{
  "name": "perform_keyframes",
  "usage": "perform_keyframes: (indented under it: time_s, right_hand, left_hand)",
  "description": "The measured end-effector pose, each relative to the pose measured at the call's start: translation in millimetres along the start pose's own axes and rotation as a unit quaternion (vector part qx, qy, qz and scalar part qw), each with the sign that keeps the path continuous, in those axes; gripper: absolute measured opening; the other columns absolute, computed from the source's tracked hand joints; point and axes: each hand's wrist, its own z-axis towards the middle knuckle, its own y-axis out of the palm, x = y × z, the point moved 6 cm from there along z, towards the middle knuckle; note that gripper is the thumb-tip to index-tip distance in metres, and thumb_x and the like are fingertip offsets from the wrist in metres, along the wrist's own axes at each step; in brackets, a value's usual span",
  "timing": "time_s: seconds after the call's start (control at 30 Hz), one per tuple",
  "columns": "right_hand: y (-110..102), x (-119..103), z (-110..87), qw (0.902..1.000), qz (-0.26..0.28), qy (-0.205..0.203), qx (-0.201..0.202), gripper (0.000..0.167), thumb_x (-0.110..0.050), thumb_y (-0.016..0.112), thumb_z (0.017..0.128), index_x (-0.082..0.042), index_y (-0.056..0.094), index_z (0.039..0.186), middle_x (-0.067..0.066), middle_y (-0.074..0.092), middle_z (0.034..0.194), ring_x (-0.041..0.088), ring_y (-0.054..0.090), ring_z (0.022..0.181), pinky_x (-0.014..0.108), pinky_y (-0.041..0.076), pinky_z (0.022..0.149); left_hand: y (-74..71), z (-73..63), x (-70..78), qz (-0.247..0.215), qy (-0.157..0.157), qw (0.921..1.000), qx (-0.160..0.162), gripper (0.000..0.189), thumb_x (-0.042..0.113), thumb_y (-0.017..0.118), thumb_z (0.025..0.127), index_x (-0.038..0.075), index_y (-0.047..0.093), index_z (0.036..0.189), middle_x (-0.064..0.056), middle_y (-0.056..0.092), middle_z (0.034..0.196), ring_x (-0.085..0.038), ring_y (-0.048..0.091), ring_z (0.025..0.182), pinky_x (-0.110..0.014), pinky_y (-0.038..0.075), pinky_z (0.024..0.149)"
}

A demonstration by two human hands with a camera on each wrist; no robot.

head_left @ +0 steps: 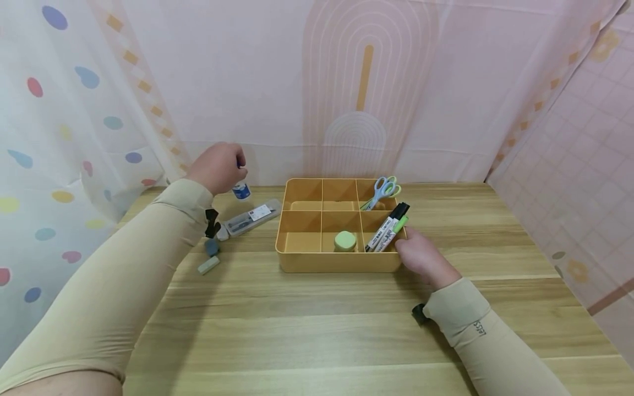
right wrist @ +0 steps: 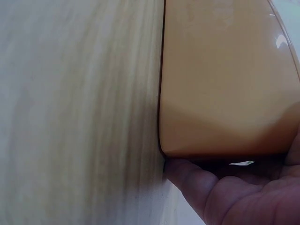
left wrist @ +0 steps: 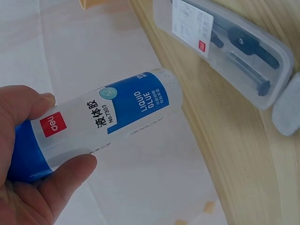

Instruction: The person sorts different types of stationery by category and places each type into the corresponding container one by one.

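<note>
My left hand (head_left: 220, 168) pinches a liquid glue bottle (left wrist: 108, 115) by its blue cap, thumb and fingers on either side. In the head view the bottle's base shows below the hand, left of the orange divided storage box (head_left: 342, 263). At the box's right side my right hand (head_left: 426, 256) grips the wall; in the right wrist view its fingers curl around the corner. Inside the box are scissors (head_left: 382, 190) in the back right compartment, markers (head_left: 383, 234) in the front right one and a light green round object (head_left: 345, 241) in the front middle one.
Left of the box lies a clear compass case (head_left: 252, 217) with a white label. Near it are a small whitish piece (head_left: 222, 233), a dark blue-grey piece (head_left: 212, 247) and a pale eraser-like block (head_left: 208, 265). A patterned curtain (head_left: 247, 82) hangs behind the wooden table (head_left: 277, 330).
</note>
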Motion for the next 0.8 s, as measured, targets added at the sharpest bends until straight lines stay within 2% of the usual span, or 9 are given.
perform_keyframes:
  time_s: [0.27, 0.53, 0.67, 0.8]
  right_hand:
    - [1, 0, 0.9, 0.9999, 0.004, 0.007, -0.007, 0.062, -0.014, 0.033, 0.105, -0.001, 0.027, 0.165, 0.025, 0.041, 0.163, 0.039, 0.044, 0.143, 0.062, 0.034, 0.123]
    - [1, -2, 1.4, 0.9999, -0.004, 0.01, -0.006, 0.062, -0.016, 0.032, 0.106, -0.002, 0.025, 0.166, 0.025, 0.036, 0.166, 0.042, 0.038, 0.149, 0.064, 0.031, 0.124]
    - [1, -2, 1.9, 0.9999, -0.007, 0.009, -0.003, 0.062, -0.016, 0.033, 0.105, -0.001, 0.027, 0.165, 0.026, 0.038, 0.164, 0.042, 0.039, 0.148, 0.064, 0.031, 0.124]
    - [0, -2, 2.6, 1.0, -0.009, 0.004, 0.001, 0.061, -0.015, 0.034, 0.105, 0.0, 0.031, 0.163, 0.025, 0.045, 0.158, 0.04, 0.045, 0.139, 0.063, 0.034, 0.122]
  left_hand:
    - [-2.2, 1.4, 12.2, -0.009, 0.014, 0.9998, -0.005, 0.022, 0.015, 0.06, 0.102, -0.002, 0.066, 0.115, -0.022, 0.068, 0.118, -0.035, 0.065, 0.103, -0.05, 0.056, 0.091]
    - [-5.4, 1.9, 28.8, -0.015, 0.023, 0.9996, 0.002, 0.022, 0.016, 0.059, 0.103, -0.002, 0.065, 0.115, -0.021, 0.066, 0.118, -0.033, 0.063, 0.101, -0.048, 0.057, 0.089]
    - [-7.1, 1.8, 39.9, -0.02, 0.032, 0.9993, 0.004, 0.022, 0.016, 0.059, 0.103, -0.001, 0.065, 0.115, -0.02, 0.067, 0.117, -0.032, 0.062, 0.1, -0.047, 0.056, 0.089]
    - [-7.3, 2.5, 50.5, -0.027, 0.041, 0.9988, 0.003, 0.022, 0.017, 0.06, 0.103, -0.001, 0.065, 0.116, -0.018, 0.066, 0.117, -0.032, 0.062, 0.1, -0.046, 0.056, 0.09]
